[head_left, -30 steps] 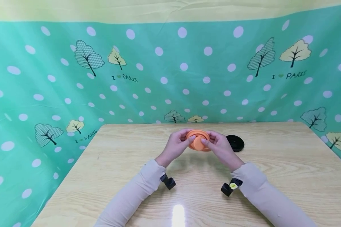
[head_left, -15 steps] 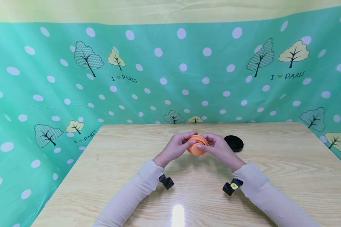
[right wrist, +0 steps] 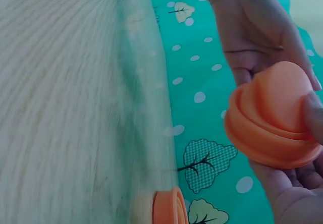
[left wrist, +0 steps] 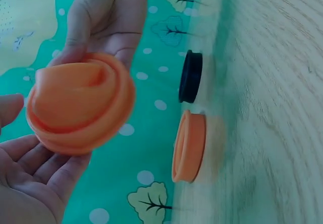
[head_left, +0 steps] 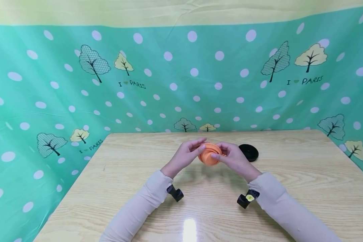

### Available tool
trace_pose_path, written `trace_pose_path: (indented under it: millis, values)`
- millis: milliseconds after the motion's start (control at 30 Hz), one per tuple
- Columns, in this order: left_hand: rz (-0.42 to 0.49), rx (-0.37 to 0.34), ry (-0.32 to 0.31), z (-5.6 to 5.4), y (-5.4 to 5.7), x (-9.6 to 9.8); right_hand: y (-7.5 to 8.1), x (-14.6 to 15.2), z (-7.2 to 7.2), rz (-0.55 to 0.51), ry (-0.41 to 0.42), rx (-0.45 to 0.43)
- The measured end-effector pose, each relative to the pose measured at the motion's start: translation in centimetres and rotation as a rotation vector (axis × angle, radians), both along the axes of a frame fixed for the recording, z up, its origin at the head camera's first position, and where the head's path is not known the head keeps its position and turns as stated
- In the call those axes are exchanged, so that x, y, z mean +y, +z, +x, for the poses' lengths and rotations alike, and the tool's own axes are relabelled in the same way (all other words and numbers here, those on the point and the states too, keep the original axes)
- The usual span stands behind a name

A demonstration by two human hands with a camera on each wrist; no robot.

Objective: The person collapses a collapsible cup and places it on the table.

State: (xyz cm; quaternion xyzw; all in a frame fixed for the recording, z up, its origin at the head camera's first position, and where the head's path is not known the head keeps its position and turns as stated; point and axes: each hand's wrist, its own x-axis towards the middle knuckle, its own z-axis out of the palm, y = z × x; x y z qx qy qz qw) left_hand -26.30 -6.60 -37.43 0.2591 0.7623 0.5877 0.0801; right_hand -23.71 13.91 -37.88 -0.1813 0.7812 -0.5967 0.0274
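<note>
An orange collapsible cup (head_left: pixel 210 159), its soft wall folded into uneven rings, is held tilted above the table. My right hand (head_left: pixel 234 159) grips its right side, the thumb pressing on the folded middle and fingers beneath the rim. On the opposite side my left hand (head_left: pixel 184 156) has loosened: its fingers lie nearly straight against the cup's edge, and in the left wrist view its thumb (left wrist: pixel 11 109) stands apart from the cup. The folded bulge (right wrist: pixel 287 95) leans to one side in the right wrist view.
A round black lid (head_left: pixel 249 153) lies on the wooden table (head_left: pixel 133 151) just beyond my right hand. Near it in the left wrist view sits a flanged orange ring (left wrist: pixel 190 147), hidden in the head view. A green dotted curtain (head_left: pixel 157 67) hangs behind the table.
The cup has come slightly lower and tipped, its middle now skewed. My left thumb has moved from the middle toward the rim and the left fingers have straightened. My right hand keeps its grip.
</note>
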Motion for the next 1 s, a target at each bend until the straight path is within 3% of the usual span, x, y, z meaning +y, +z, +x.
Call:
trace_pose_path:
  millis: [100,267,500,700,1000]
  values:
    - [0.049,-0.032,-0.016,0.06,0.19,-0.11,0.10,0.03,0.02,-0.112,-0.004,-0.032]
    - [0.128,-0.001,-0.049,0.21,0.27,0.05,0.18,-0.05,-0.05,-0.227,0.002,-0.038]
    - [0.125,0.039,0.030,0.34,0.29,0.65,-0.14,-0.48,-0.03,-0.277,-0.030,-0.042]
    - [0.123,0.067,0.068,0.26,0.12,0.71,-0.32,-0.58,-0.02,-0.268,-0.044,-0.050]
    - [0.048,0.122,0.026,0.14,-0.19,0.45,-0.40,-0.32,0.06,-0.122,-0.086,-0.005]
